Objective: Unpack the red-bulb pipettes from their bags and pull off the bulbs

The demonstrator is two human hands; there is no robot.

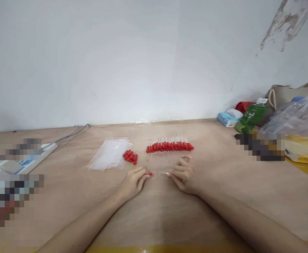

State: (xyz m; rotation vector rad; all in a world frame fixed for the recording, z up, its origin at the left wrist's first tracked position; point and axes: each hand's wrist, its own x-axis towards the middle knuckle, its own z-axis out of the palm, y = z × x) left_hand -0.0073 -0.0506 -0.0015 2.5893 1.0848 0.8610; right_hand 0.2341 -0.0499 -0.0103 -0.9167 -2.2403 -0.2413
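My left hand [133, 182] pinches a small red rubber bulb [150, 174] between thumb and finger. Opposite it, my right hand [185, 177] grips the end of a thin clear glass tube [164, 172], pointed toward the bulb with a gap between them. Several bare glass tubes [159, 161] lie side by side just beyond the hands. Behind these is a row of droppers [170, 146], their red bulbs facing me. A small pile of loose red bulbs [130, 157] rests beyond my left hand, beside clear zip bags [107, 154].
A white power strip [39, 158] with a grey cable lies at left, near blurred items. On the right are a blue tissue pack [226, 119], a green bottle [251, 116], a beige bag [282, 95] and a clear plastic bag [296, 116]. The wall bounds the table [154, 218].
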